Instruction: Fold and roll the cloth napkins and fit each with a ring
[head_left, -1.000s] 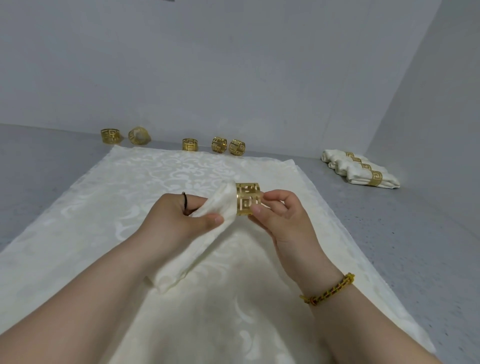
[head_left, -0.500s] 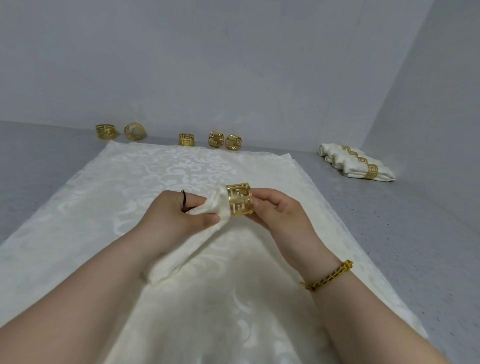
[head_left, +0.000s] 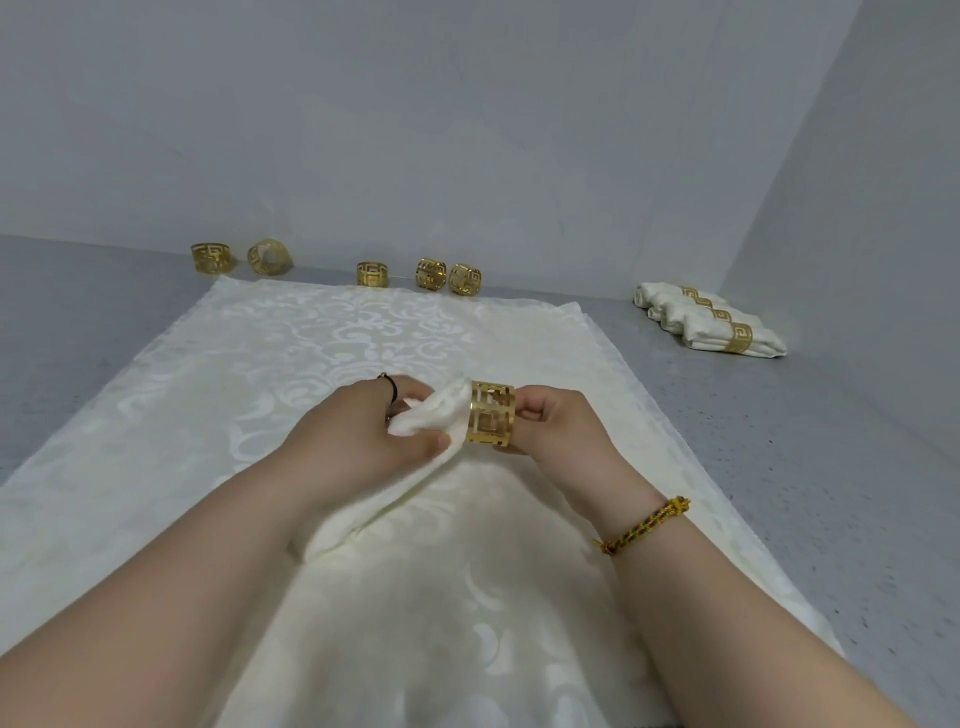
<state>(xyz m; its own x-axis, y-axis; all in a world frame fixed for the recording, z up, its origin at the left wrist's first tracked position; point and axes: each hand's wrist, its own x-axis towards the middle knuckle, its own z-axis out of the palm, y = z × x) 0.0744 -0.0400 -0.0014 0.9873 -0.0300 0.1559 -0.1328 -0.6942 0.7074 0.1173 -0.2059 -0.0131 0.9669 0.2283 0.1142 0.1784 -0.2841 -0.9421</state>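
Observation:
My left hand (head_left: 358, 434) grips a rolled cream napkin (head_left: 415, 467) near its upper end, held above the spread cloth. The roll slants down to the lower left and its lower end rests on the cloth. My right hand (head_left: 558, 423) pinches a gold cut-out ring (head_left: 490, 414) that sits over the tip of the roll. A short crumpled bit of napkin shows between my left fingers and the ring.
A large cream damask cloth (head_left: 260, 389) covers the grey surface. Several loose gold rings (head_left: 372, 274) stand in a row along its far edge by the wall. Finished ringed napkins (head_left: 711, 325) lie stacked at the back right near the corner.
The ring has slid leftward onto the napkin's tip, and my two hands have come closer together. The head view has dipped slightly.

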